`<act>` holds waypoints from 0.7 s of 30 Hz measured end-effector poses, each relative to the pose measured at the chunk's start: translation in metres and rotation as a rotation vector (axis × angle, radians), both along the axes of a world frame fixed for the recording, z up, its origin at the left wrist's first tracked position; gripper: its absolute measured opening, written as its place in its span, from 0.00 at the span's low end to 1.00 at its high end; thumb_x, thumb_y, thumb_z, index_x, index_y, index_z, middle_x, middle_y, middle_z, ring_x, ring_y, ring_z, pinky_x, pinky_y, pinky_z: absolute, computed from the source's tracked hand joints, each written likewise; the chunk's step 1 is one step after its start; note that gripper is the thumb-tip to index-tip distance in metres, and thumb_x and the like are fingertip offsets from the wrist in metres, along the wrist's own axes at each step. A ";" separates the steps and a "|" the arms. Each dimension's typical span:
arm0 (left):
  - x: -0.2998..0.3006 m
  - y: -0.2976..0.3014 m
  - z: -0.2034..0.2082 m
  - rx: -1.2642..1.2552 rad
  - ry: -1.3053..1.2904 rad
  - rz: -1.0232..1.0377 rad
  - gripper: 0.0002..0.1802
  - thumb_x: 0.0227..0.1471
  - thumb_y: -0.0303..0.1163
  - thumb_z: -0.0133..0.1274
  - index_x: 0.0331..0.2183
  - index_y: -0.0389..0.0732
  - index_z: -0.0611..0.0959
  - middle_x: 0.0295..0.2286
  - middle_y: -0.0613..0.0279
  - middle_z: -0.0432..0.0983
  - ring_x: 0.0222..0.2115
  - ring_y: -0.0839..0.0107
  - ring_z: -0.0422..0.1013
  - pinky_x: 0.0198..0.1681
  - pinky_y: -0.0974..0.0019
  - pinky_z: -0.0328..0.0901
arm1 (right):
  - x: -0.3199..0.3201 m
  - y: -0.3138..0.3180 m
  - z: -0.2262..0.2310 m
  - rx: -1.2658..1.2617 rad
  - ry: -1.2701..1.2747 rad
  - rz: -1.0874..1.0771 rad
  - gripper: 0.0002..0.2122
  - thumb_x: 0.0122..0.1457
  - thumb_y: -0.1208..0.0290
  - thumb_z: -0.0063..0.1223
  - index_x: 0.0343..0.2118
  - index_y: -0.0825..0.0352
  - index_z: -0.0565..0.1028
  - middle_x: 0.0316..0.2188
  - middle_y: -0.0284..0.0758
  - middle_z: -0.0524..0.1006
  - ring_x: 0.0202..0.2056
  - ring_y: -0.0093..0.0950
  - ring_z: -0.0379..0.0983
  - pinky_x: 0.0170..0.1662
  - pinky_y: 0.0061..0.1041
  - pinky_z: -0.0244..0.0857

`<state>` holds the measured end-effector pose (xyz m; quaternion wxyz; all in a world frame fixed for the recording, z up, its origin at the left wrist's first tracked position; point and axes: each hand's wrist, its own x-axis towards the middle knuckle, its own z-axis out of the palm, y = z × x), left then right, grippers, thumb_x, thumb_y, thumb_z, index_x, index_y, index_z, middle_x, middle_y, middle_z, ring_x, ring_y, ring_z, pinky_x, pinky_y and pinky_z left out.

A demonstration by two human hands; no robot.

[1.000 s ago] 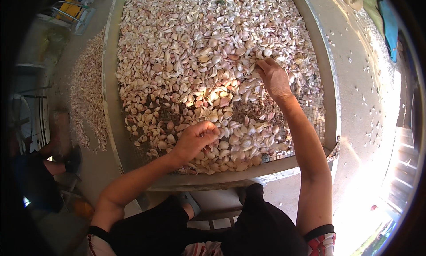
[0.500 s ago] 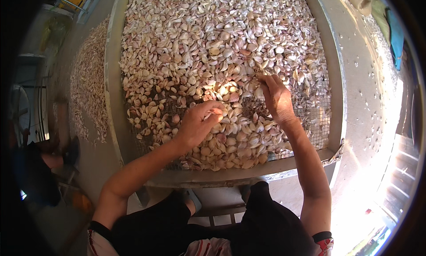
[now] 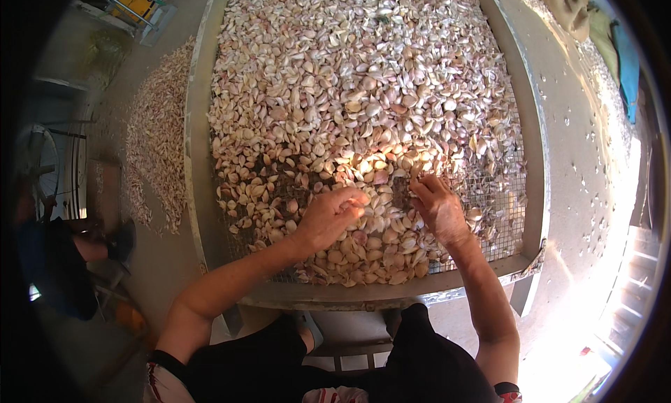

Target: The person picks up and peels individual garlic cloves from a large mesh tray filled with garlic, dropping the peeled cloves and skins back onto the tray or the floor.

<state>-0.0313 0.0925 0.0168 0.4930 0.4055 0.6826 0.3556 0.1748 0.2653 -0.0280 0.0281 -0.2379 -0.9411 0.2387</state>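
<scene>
Many garlic cloves [image 3: 363, 74] lie spread over a wire mesh tray with a raised frame [image 3: 409, 291]. My left hand [image 3: 330, 220] is over the near middle of the tray, fingers curled and thumb drawn against them. What those fingers hold, if anything, is hidden. To its right, my right hand [image 3: 442, 211] reaches down with bent fingertips close together at the cloves. Whatever sits between the tips cannot be made out. A heap of paler cloves fills the space between both hands and the near frame.
Bare wire mesh [image 3: 507, 207] shows at the tray's right side. A second pile of garlic [image 3: 161, 137] covers the floor on the left. At the far left are a wheel [image 3: 47, 162] and part of another person [image 3: 63, 263]. Sacks [image 3: 570, 8] stand at the far right.
My right hand has come nearer to me and closer to the left hand. My left hand has shifted a little to the right. The whole view has moved slightly.
</scene>
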 end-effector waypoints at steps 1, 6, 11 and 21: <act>0.004 -0.002 -0.001 0.049 0.005 0.017 0.14 0.57 0.27 0.51 0.46 0.38 0.76 0.39 0.59 0.76 0.40 0.73 0.72 0.43 0.68 0.68 | 0.001 -0.005 0.003 -0.318 0.158 -0.073 0.12 0.58 0.71 0.58 0.45 0.65 0.76 0.39 0.35 0.76 0.38 0.28 0.75 0.42 0.25 0.75; 0.015 0.000 0.012 0.235 -0.238 0.173 0.19 0.58 0.27 0.53 0.51 0.38 0.73 0.35 0.57 0.78 0.35 0.74 0.75 0.38 0.70 0.70 | -0.025 -0.038 0.035 -1.343 0.596 -0.298 0.15 0.61 0.75 0.55 0.50 0.71 0.74 0.41 0.34 0.79 0.39 0.20 0.75 0.41 0.20 0.72; 0.018 0.008 0.051 0.412 -0.263 0.166 0.21 0.57 0.23 0.53 0.53 0.36 0.71 0.35 0.58 0.79 0.33 0.75 0.76 0.38 0.73 0.70 | -0.040 -0.057 0.056 -1.693 0.753 -0.355 0.13 0.61 0.78 0.54 0.49 0.69 0.75 0.37 0.33 0.79 0.34 0.18 0.74 0.36 0.18 0.71; 0.029 -0.009 0.058 0.377 -0.246 0.227 0.14 0.59 0.22 0.50 0.48 0.36 0.72 0.32 0.58 0.77 0.26 0.78 0.74 0.27 0.74 0.70 | -0.043 -0.095 0.063 -1.436 0.840 -0.398 0.12 0.64 0.75 0.50 0.50 0.67 0.72 0.34 0.27 0.75 0.29 0.13 0.68 0.30 0.14 0.66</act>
